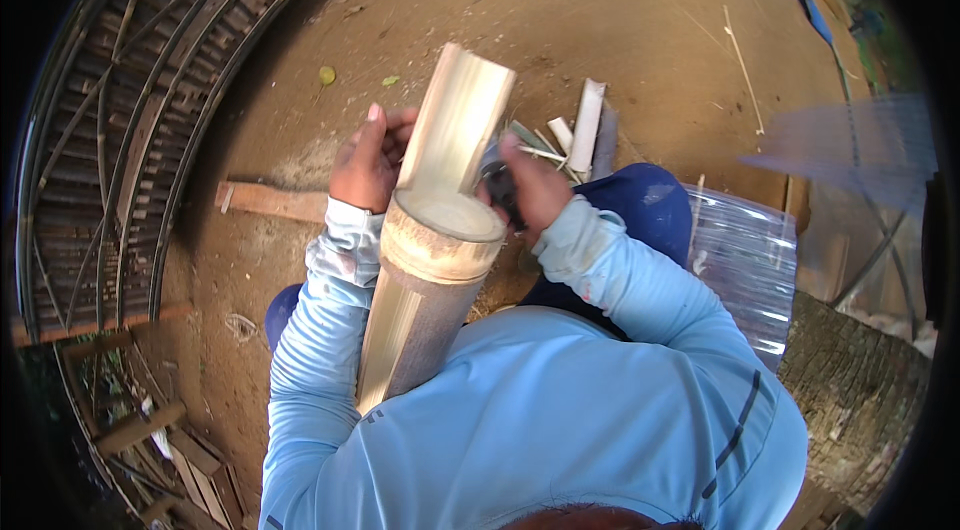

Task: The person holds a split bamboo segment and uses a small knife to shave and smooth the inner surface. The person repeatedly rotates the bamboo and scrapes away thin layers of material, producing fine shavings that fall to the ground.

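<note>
A thick bamboo section (430, 295) leans up from my lap, its lower end against my blue shirt. Above its node ring (440, 252), part of the wall is cut away, leaving a pale, trough-like half (455, 115) that points away from me. My left hand (368, 160) is at the left edge of this half, thumb raised and fingers apart, with some fingertips behind the bamboo. On the right side, my right hand (530, 185) is closed round a dark-handled tool (500, 192). The working end of that tool is blurred, so its kind is unclear.
Split bamboo pieces (588, 125) lie on the dirt beyond my right knee. A slatted bamboo frame (150, 120) stands at left. A reddish board (270, 201) lies near my left hand. Clear corrugated sheeting (745, 260) and a tree stump (850, 390) are at right.
</note>
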Demonstrator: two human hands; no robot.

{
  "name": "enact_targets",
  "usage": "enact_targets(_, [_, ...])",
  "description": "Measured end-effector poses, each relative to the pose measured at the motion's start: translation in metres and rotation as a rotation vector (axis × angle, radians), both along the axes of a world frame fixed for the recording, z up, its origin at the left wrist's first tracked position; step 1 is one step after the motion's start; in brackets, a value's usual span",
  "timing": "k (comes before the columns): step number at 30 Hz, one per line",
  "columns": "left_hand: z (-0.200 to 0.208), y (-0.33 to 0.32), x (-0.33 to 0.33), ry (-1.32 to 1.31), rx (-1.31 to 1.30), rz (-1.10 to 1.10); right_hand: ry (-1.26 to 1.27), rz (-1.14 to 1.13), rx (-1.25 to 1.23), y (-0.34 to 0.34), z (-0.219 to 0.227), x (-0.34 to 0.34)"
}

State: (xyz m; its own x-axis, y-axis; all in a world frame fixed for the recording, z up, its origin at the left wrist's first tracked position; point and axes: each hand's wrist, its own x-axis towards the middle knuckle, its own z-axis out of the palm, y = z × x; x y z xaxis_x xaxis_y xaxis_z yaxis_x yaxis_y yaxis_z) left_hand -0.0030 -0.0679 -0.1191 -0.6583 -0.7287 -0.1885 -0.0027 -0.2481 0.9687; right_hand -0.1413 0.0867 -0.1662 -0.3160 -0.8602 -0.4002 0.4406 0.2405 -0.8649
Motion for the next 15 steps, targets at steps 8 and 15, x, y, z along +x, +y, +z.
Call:
enact_targets(8, [0.049, 0.033, 0.009, 0.338, 0.065, -0.484, 0.043, -0.231, -0.19, 0.031, 0.035, 0.0])
enact_targets(15, [0.066, 0.041, 0.015, 0.145, -0.038, -0.585, 0.158, 0.018, -0.349, 0.059, 0.039, 0.003])
